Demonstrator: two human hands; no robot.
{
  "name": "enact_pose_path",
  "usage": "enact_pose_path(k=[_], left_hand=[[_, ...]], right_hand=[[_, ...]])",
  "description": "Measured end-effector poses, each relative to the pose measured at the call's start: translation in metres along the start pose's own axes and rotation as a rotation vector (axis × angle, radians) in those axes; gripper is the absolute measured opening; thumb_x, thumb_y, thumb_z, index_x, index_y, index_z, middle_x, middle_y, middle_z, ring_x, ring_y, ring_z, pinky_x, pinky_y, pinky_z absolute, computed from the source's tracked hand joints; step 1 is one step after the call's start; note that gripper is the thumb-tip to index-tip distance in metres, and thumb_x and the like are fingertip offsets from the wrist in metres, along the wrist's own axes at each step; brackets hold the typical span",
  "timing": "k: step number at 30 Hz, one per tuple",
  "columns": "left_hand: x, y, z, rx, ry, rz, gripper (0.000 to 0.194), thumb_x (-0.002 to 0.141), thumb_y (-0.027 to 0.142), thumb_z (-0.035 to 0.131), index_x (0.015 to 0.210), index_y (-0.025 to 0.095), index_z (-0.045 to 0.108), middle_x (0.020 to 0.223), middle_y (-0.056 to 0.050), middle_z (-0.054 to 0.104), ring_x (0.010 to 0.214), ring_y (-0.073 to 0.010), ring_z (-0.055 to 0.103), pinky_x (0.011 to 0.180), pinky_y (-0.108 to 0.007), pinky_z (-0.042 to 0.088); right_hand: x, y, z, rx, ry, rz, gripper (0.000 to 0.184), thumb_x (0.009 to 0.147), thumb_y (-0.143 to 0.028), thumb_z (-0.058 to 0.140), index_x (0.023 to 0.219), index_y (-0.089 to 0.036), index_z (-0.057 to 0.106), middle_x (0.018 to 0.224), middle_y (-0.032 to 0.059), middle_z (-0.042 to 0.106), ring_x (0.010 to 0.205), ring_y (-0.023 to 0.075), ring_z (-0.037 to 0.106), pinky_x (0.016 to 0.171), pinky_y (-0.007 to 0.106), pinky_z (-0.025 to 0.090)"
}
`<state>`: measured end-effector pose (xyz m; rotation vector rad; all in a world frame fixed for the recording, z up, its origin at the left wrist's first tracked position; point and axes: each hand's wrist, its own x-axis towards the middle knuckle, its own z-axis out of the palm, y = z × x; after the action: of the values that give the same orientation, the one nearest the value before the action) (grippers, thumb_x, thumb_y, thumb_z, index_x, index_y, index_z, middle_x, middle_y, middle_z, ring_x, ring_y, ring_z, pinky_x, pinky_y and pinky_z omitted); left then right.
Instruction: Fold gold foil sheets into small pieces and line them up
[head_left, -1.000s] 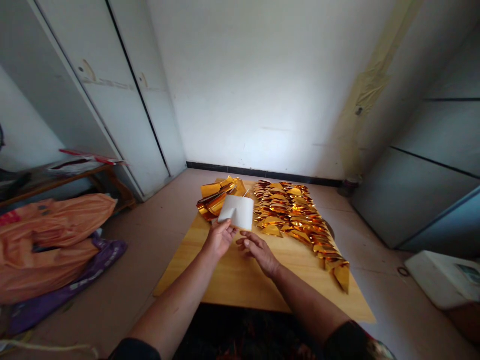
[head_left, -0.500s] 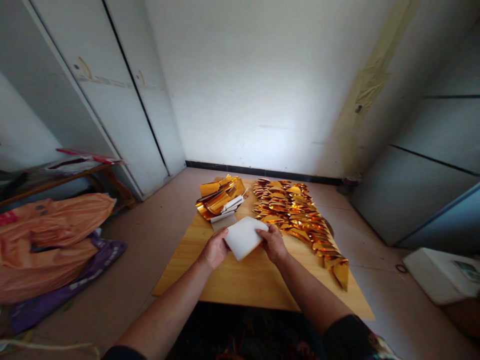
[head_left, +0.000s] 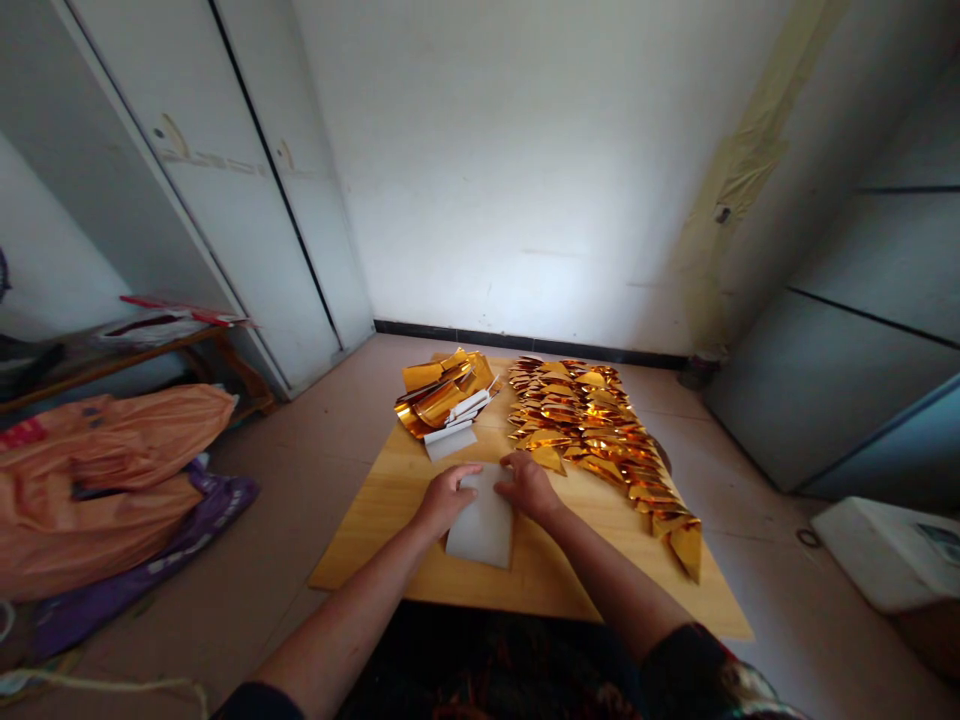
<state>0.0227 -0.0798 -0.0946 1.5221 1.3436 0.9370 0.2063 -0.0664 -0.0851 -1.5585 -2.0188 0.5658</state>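
A sheet of paper (head_left: 480,532), pale side up, lies on the wooden board in front of me, its near end toward my body. My left hand (head_left: 444,500) pinches its far left edge, thumb on top and fingers curled round the far side. At the far right edge my right hand (head_left: 531,488) grips it the same way, the fingertips partly hidden. Beyond the hands sits a loose pile of gold foil sheets (head_left: 442,398), with a few white-backed sheets (head_left: 451,441) at its near side.
Rows of folded gold foil pieces (head_left: 592,420) cover the right part of the wooden board (head_left: 375,530), trailing toward its near right corner. Orange and purple bags (head_left: 112,470) lie on the floor at left. A white box (head_left: 885,555) stands at right; a grey cabinet (head_left: 247,200) stands behind.
The sheet was lifted in my left hand, then taken by both hands and turned. Now it is down on the board, nearer me, with my hands at its far edge.
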Motion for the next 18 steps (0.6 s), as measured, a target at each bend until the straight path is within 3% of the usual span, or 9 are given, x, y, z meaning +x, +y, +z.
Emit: enact_pose_path(k=[3, 8, 11, 14, 18], left_hand=[[-0.004, -0.002, 0.004, 0.306, 0.036, 0.178, 0.046, 0.067, 0.005, 0.055, 0.107, 0.024, 0.068, 0.108, -0.005, 0.065, 0.103, -0.0218, 0.059, 0.091, -0.032, 0.045], [-0.013, -0.005, 0.009, 0.67, 0.048, 0.256, 0.046, 0.077, 0.011, 0.051, 0.118, 0.027, 0.062, 0.122, -0.008, 0.058, 0.114, -0.0247, 0.052, 0.097, -0.036, 0.041], [-0.015, -0.003, 0.011, 0.783, 0.087, 0.271, 0.041, 0.077, 0.013, 0.053, 0.115, 0.027, 0.064, 0.139, -0.008, 0.046, 0.12, -0.0288, 0.046, 0.1, -0.043, 0.038], [-0.017, 0.0, 0.012, 0.879, 0.092, 0.309, 0.038, 0.077, 0.014, 0.054, 0.111, 0.028, 0.066, 0.146, -0.005, 0.039, 0.123, -0.0295, 0.043, 0.098, -0.046, 0.037], [-0.018, 0.003, 0.013, 0.947, 0.066, 0.378, 0.036, 0.081, 0.013, 0.05, 0.111, 0.028, 0.064, 0.136, -0.004, 0.052, 0.123, -0.026, 0.044, 0.1, -0.046, 0.035]], right_hand=[[-0.012, -0.003, 0.002, -0.22, 0.02, -0.1, 0.021, 0.076, -0.017, 0.061, 0.097, -0.019, 0.059, 0.106, 0.0076, 0.06, 0.088, 0.0174, 0.059, 0.075, 0.026, 0.047], [-0.033, 0.002, -0.001, -0.437, 0.036, -0.192, 0.023, 0.083, -0.023, 0.058, 0.106, -0.02, 0.058, 0.124, 0.0105, 0.056, 0.104, 0.0237, 0.053, 0.08, 0.031, 0.045], [-0.047, 0.007, -0.008, -0.416, -0.03, -0.372, 0.023, 0.085, -0.03, 0.058, 0.105, -0.02, 0.061, 0.123, 0.0091, 0.058, 0.106, 0.0251, 0.051, 0.088, 0.037, 0.041], [-0.061, 0.009, -0.016, -0.326, -0.162, -0.529, 0.035, 0.082, -0.045, 0.062, 0.108, -0.022, 0.062, 0.123, 0.0082, 0.059, 0.106, 0.0247, 0.05, 0.092, 0.039, 0.036], [-0.075, 0.01, -0.02, -0.254, -0.234, -0.594, 0.051, 0.079, -0.057, 0.061, 0.116, -0.022, 0.059, 0.126, 0.0094, 0.057, 0.109, 0.0252, 0.049, 0.096, 0.041, 0.031]])
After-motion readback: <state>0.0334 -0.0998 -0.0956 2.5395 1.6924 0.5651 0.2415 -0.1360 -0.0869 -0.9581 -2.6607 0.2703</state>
